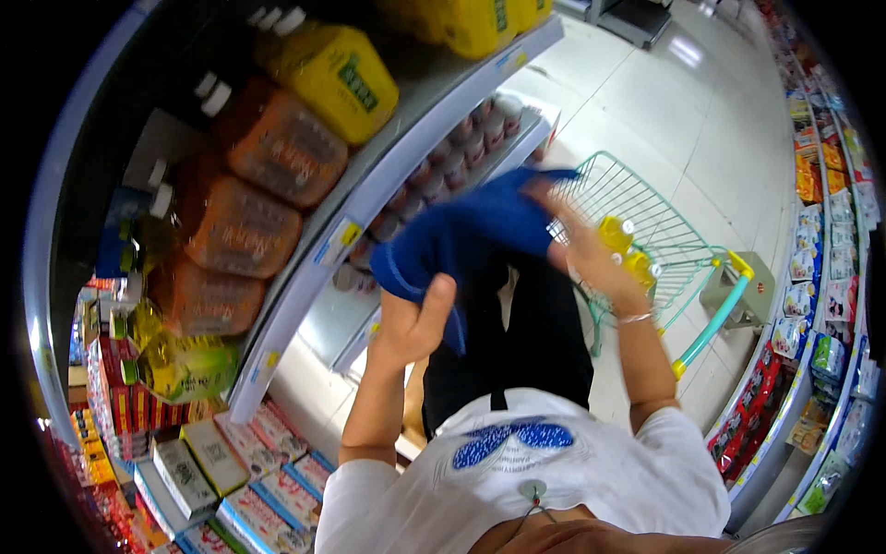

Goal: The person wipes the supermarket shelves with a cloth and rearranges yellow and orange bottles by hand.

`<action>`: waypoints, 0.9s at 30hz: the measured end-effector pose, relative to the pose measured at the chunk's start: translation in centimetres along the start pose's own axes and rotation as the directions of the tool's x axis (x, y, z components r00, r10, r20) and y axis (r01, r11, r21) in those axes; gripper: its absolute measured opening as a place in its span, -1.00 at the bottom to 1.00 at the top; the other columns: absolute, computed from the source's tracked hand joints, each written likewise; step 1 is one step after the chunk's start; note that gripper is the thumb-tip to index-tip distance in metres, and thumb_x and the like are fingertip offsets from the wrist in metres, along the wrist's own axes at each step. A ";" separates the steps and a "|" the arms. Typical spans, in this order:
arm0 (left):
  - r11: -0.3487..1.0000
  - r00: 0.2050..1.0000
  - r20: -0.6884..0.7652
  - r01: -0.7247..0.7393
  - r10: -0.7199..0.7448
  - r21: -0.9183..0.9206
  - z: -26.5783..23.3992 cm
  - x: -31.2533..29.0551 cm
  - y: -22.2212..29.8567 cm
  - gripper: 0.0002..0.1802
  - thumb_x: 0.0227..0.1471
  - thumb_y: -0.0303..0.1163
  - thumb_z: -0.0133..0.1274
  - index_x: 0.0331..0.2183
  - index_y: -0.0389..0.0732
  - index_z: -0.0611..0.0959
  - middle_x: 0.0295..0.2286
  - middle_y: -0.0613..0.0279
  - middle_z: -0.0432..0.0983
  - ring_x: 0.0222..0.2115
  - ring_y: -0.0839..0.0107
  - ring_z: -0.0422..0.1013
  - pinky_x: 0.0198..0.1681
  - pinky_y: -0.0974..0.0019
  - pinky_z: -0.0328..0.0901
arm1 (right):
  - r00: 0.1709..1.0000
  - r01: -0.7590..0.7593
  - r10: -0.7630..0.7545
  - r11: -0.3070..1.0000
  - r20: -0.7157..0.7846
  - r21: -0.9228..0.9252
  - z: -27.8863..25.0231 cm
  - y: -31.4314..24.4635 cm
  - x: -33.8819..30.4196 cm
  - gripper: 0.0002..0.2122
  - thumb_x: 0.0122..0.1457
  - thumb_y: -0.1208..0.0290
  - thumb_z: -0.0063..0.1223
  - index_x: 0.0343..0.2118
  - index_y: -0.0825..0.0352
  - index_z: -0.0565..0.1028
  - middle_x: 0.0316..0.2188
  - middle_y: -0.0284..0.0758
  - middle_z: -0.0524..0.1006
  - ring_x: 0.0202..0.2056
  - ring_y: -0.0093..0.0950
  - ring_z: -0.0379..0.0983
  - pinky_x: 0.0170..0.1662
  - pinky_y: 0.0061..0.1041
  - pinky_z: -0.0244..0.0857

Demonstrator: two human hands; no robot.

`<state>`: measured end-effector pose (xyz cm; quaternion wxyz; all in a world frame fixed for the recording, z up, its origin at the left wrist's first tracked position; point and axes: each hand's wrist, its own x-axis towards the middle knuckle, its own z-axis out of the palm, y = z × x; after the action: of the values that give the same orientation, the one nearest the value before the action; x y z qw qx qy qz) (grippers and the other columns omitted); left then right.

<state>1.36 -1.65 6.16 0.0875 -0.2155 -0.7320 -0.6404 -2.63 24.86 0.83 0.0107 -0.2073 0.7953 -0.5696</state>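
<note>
both hands are raised in front of the chest with a blue cloth [471,245] stretched between them, beside a shelf [388,171] of large oil bottles [277,143]. the left hand [415,323] is closed on the lower fold of the cloth, thumb pressed over the fabric. the right hand [577,245] is blurred, so its grip cannot be told for sure, though the upper edge of the cloth appears to be caught under its fingers. behind it a green wire shopping cart [646,222] stands on the tiled floor, with yellow bottles [628,245] lying in it. the step in hand is judged to be the handling or unfolding of the cloth, before anything is wiped or wrapped. a firmer, even hold at both ends would be called for next, with the cloth kept clear of the cart rim
</note>
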 end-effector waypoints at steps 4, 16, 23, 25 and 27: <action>0.970 0.980 0.093 0.186 -0.173 -0.159 1.5 0.4 -0.8 -0.46 0.16 -0.23 0.03 0.05 -0.39 0.36 -0.16 0.18 0.43 -0.12 0.42 0.34 0.03 0.31 0.20 | 0.910 -0.054 0.019 0.996 0.414 0.072 7.7 1.3 -2.1 -0.16 0.04 0.06 0.25 0.27 0.42 0.08 0.22 -0.03 0.19 0.25 -0.14 0.09 0.30 -0.26 -0.09; 0.861 0.986 0.162 -0.110 0.033 0.497 -2.7 2.2 0.0 -0.78 -0.01 -0.36 0.16 -0.28 -0.23 0.66 -0.10 0.11 0.46 -0.14 0.15 0.45 -0.05 0.22 0.32 | 0.948 -0.290 0.220 0.299 0.230 0.909 6.0 -2.2 0.2 -0.42 0.25 0.24 -0.05 0.27 0.28 0.07 0.13 -0.16 0.34 0.05 -0.25 0.41 0.01 -0.22 0.41; 0.390 0.943 -0.106 -0.027 0.316 0.920 -9.3 2.7 -0.7 -0.84 0.08 -0.44 0.08 -0.27 -0.24 0.66 -0.20 0.07 0.50 -0.16 0.14 0.42 -0.09 0.17 0.30 | 0.857 0.352 -0.449 0.869 -0.254 -0.347 -0.9 -7.4 16.3 -0.44 0.24 0.17 -0.01 0.26 0.18 0.15 0.13 -0.05 0.30 0.17 -0.18 0.24 0.17 -0.26 0.19; 0.341 0.946 -0.090 -0.023 0.312 0.940 -10.4 2.7 -1.5 -0.84 0.08 -0.46 0.08 -0.26 -0.24 0.66 -0.20 0.07 0.50 -0.17 0.11 0.42 -0.12 0.17 0.32 | 0.906 0.199 -0.399 0.700 -0.144 -0.686 -0.8 -6.0 19.1 -0.45 0.20 0.16 0.01 0.24 0.17 0.20 0.16 -0.04 0.27 0.22 -0.13 0.17 0.20 -0.23 0.14; 0.268 0.916 -0.046 -0.067 0.397 0.961 -10.7 2.9 -2.8 -0.80 -0.02 -0.44 0.14 -0.27 -0.17 0.67 -0.23 0.18 0.52 -0.23 0.16 0.45 -0.20 0.21 0.35 | 0.936 0.182 -0.350 0.542 -0.024 -0.821 0.3 -3.9 21.8 -0.46 0.17 0.17 0.01 0.22 0.15 0.24 0.20 -0.05 0.24 0.24 -0.10 0.12 0.23 -0.20 0.09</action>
<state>-3.97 -11.79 6.61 0.3929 -0.1360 -0.9050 -0.0897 -21.22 16.16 9.07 -0.2452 -0.2543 0.9222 -0.1573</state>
